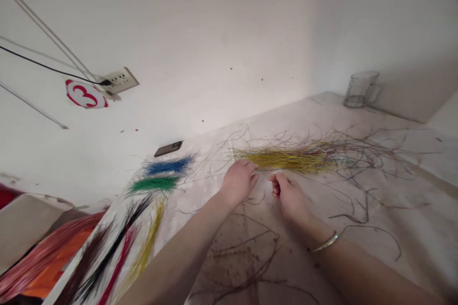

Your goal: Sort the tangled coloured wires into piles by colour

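My left hand (pixel 239 183) and my right hand (pixel 288 198) hover close together over a pale, stained work surface (pixel 358 209). Their fingers curl toward each other, and any thin strand between them is too fine to make out. Just beyond my left fingertips lies a bundle of thin yellow wires (pixel 282 159), mixed with loose multicoloured strands (pixel 358 152). To my left lie blue (pixel 168 167) and green (pixel 153 184) wire bundles. Black (pixel 114 243), red (pixel 119 259) and yellow (pixel 146 252) bundles fan out nearer me. A metal bangle (pixel 324 243) circles my right wrist.
A glass jug (pixel 361 89) stands at the far right by the wall, and a dark phone (pixel 168 148) lies at the surface's far edge. A cardboard box (pixel 25 228) and pinkish-red strands (pixel 46 257) sit low at the left. Dark loose strands (pixel 250 262) lie near my forearms.
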### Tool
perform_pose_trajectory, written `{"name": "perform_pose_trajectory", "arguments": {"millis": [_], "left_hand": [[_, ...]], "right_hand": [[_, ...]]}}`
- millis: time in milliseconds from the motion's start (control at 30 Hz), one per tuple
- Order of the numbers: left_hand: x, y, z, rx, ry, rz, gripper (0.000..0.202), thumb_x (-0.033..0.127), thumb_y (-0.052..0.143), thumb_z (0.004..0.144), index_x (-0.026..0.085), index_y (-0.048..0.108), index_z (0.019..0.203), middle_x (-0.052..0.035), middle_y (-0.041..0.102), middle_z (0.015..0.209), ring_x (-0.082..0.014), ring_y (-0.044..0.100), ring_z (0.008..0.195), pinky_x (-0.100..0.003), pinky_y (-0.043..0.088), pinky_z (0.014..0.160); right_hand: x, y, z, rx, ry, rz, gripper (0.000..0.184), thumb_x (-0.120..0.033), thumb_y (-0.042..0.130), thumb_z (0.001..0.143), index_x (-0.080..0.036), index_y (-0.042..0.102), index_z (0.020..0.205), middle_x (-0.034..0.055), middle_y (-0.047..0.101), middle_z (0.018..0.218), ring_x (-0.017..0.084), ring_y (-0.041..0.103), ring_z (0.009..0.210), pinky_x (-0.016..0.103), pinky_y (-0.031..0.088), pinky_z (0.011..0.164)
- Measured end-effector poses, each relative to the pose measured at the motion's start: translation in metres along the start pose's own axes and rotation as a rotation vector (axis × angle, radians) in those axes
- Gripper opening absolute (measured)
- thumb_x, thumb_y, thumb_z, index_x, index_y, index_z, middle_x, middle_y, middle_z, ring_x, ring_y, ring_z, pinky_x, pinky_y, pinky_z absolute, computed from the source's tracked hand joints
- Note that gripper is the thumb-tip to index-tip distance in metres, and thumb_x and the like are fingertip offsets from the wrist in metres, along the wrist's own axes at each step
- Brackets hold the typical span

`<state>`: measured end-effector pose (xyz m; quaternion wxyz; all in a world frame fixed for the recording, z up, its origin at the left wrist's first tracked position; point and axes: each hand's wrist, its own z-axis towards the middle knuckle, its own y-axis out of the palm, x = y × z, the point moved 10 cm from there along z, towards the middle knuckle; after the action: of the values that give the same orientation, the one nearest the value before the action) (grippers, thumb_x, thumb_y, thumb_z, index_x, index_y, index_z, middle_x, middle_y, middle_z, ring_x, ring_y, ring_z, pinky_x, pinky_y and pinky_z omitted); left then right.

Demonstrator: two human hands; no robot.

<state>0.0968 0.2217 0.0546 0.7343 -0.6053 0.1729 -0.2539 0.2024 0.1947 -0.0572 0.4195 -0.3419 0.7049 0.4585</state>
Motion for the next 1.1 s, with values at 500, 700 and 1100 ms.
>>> {"name": "perform_pose_trajectory", "arguments": {"millis": [500,700,1100], "left_hand": [[-0.008,0.042,0.096,-0.061,-0.149,0.156,0.019,0.023,0.054,0.085,0.018,0.072,0.090,-0.0100,0.067,0.090,-0.0232,0.061,0.090,-0.033,0.047,0.079],[-0.011,0.031,0.096,-0.024,-0.126,0.144,0.020,0.024,0.054,0.084,0.021,0.074,0.082,-0.0071,0.069,0.084,-0.0221,0.061,0.086,-0.030,0.045,0.073],[-0.014,-0.044,0.066,0.148,-0.135,0.094,0.025,0.029,0.046,0.091,0.024,0.070,0.089,-0.0022,0.070,0.087,-0.0178,0.061,0.082,-0.027,0.040,0.066]], "right_hand": [[0.007,0.007,0.010,-0.060,0.004,-0.184,0.029,-0.044,0.043,0.082,-0.024,0.058,0.068,-0.0002,0.047,0.053,0.017,0.044,0.049,0.030,0.033,0.048],[0.012,0.011,0.013,-0.085,0.041,-0.173,0.030,-0.042,0.040,0.084,-0.023,0.056,0.067,-0.0015,0.042,0.051,0.015,0.041,0.047,0.028,0.032,0.046],[0.007,0.011,0.010,-0.069,0.023,-0.136,0.023,-0.038,0.046,0.079,-0.022,0.056,0.066,-0.0027,0.044,0.055,0.013,0.041,0.047,0.027,0.033,0.047]]}}
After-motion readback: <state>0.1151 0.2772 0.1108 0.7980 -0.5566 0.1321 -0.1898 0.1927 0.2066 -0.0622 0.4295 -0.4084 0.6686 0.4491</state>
